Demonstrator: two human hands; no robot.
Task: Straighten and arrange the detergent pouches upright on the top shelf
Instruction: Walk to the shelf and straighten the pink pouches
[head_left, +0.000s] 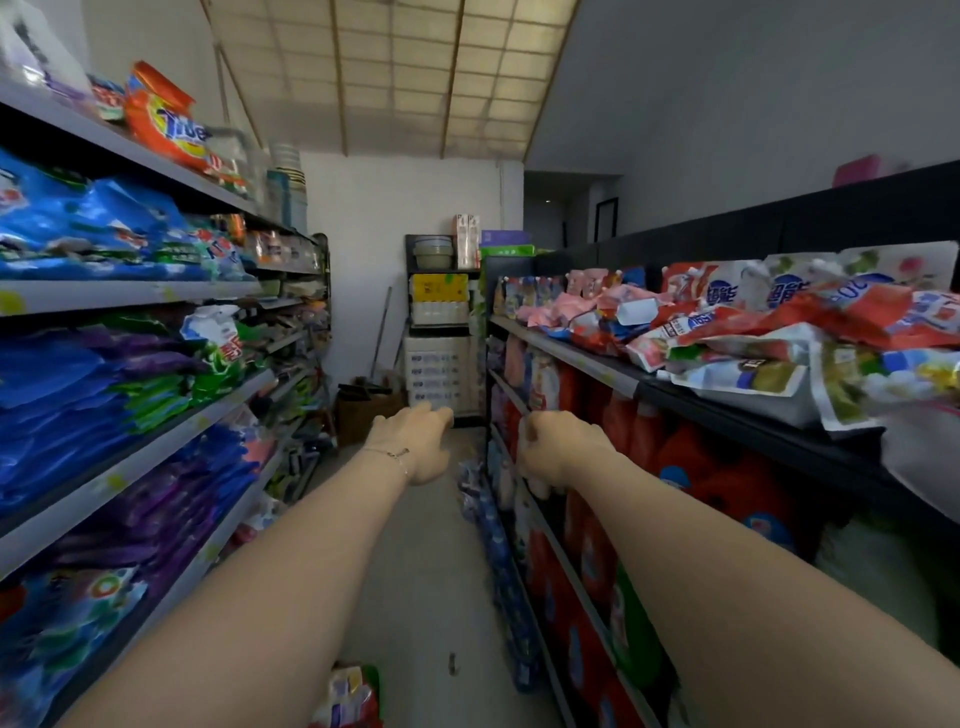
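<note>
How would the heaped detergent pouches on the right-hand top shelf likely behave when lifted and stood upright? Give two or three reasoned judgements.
Probably floppy: the pouches lie slumped and creased over one another, so they may sag when gripped. Likely slippery: their film looks glossy. Apt to topple once stood, as only those leaning on the back panel look upright.

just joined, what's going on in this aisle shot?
A person stands in a shop aisle with both arms stretched forward. The left hand is open, and the right hand has its fingers loosely curled; neither holds anything. On the right, the detergent pouches lie in a jumbled heap on the top shelf, mostly flat, with a few upright at the back. Straightening looks not yet started.
</note>
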